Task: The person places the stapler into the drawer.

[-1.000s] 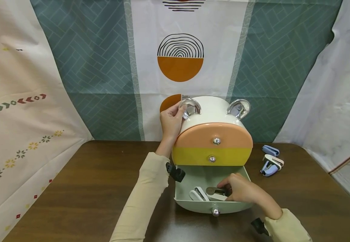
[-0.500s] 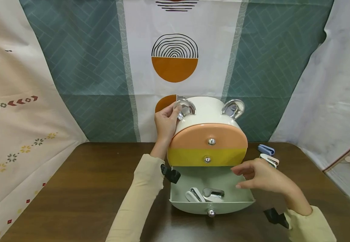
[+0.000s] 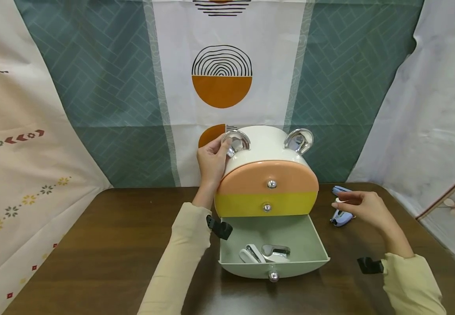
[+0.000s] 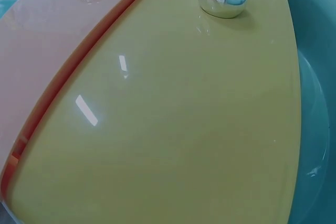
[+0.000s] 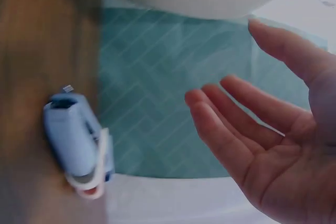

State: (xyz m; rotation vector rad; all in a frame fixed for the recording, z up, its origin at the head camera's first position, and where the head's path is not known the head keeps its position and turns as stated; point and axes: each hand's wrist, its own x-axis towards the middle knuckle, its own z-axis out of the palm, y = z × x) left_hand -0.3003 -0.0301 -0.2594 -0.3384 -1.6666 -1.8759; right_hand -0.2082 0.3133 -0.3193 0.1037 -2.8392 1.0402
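My left hand (image 3: 211, 165) holds the silver left ear (image 3: 240, 138) of a small rounded drawer cabinet (image 3: 264, 144). Its green bottom drawer (image 3: 307, 245) is pulled out, with a white stapler (image 3: 252, 253) and a grey-and-white stapler (image 3: 276, 253) lying inside near the front. To the right of the cabinet, my right hand (image 3: 370, 212) hovers over a light-blue stapler (image 3: 341, 218). In the right wrist view the thumb and fingers are spread with nothing between them. A white-rimmed item (image 5: 100, 156) lies against the blue stapler, mostly hidden by the hand in the head view.
Another blue stapler (image 3: 340, 190) lies farther back on the brown table (image 3: 133, 245). Above the pulled-out drawer, the orange drawer (image 3: 247, 179) and yellow drawer (image 3: 243, 205) are closed. A patterned cloth (image 3: 125, 87) hangs behind the table.
My right hand has let go of the grey-and-white stapler in the drawer and moved right and back to the items beside the cabinet. The left hand stays on the ear.
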